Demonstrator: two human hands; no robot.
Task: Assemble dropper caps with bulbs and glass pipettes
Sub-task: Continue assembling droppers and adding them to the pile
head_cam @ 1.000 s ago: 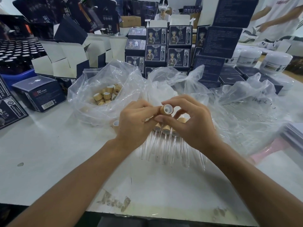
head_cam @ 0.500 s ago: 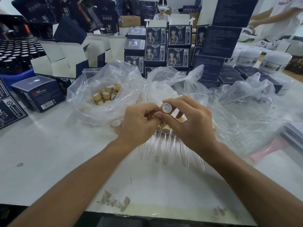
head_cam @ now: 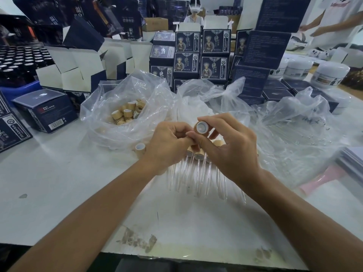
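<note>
Head view, right hand (head_cam: pixel 225 150) pinching cap (head_cam: pixel 201 127), opening toward camera

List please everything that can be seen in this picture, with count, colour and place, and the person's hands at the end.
held cap: one, tan with white inside, between both hands
caps in bag: many, tan, inside the left clear bag
loose cap: one, tan, on the table left of the hands
finished droppers: several, tan caps with clear glass, lying below the hands
right clear bag: one, holds clear glass pipettes
dark blue boxes: many, stacked behind the bags
white jars: several, far right
left hand: fingers curled at the held cap's underside
right hand: pinches the held cap
</note>
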